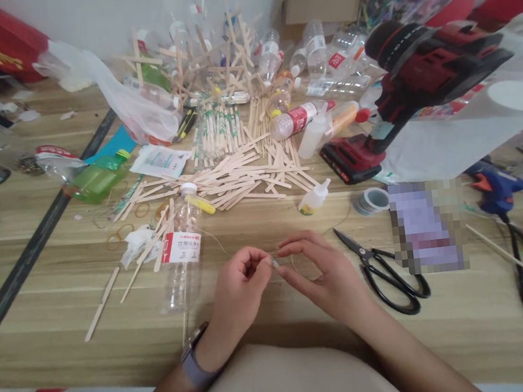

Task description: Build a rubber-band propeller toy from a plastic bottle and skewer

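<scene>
Above the near part of the table my left hand [243, 285] is closed in a pinch. Between its thumb and index finger sits a small silvery piece [274, 261], too small to name. My right hand [323, 270] is just to the right, thumb and fingers apart, their tips close to that piece. A thin string [214, 235] runs near my hands and curves away across the wood. Left of my left hand stands a clear plastic water bottle [181, 254] with a red and white label. Black-handled scissors [384, 270] lie open to the right of my right hand.
Wooden craft sticks [241, 176] are heaped farther back, before plastic bottles [315, 47]. A small glue bottle [314, 198] and a spool [371, 200] stand beyond my right hand. A red cordless drill [400, 88] and a blue glue gun [498, 186] are at right.
</scene>
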Action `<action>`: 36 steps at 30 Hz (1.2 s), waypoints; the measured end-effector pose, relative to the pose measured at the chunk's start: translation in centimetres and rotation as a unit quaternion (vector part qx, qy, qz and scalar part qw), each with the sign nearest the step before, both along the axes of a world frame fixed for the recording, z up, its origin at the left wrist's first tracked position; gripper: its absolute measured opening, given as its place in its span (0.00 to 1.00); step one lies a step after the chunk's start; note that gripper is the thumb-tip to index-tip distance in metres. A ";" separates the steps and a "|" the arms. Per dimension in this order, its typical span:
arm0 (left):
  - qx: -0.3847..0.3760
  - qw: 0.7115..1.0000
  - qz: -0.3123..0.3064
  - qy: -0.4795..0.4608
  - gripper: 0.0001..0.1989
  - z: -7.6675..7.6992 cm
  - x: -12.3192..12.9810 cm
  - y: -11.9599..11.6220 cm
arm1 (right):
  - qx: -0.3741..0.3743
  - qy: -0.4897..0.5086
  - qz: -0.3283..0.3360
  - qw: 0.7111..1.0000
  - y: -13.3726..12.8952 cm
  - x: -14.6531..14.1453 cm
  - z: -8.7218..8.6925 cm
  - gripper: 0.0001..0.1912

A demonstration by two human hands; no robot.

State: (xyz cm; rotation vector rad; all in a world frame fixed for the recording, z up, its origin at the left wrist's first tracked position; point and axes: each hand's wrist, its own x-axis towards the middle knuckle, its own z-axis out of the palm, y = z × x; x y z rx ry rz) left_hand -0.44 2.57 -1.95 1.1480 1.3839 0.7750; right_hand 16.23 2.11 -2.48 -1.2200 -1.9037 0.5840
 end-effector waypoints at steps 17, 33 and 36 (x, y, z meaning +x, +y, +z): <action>-0.006 1.000 -0.017 -0.003 0.08 0.4 -0.1 -0.5 | -0.205 0.310 -0.011 0.928 -0.4 -0.4 0.1 0.10; 0.003 0.999 -0.041 0.013 0.09 0.5 -0.1 -0.5 | -0.243 0.313 0.052 0.917 -0.8 -0.8 0.7 0.11; -0.005 0.999 -0.050 0.002 0.09 0.4 -0.3 -0.3 | -0.245 0.317 0.041 0.915 -0.8 -0.8 0.7 0.11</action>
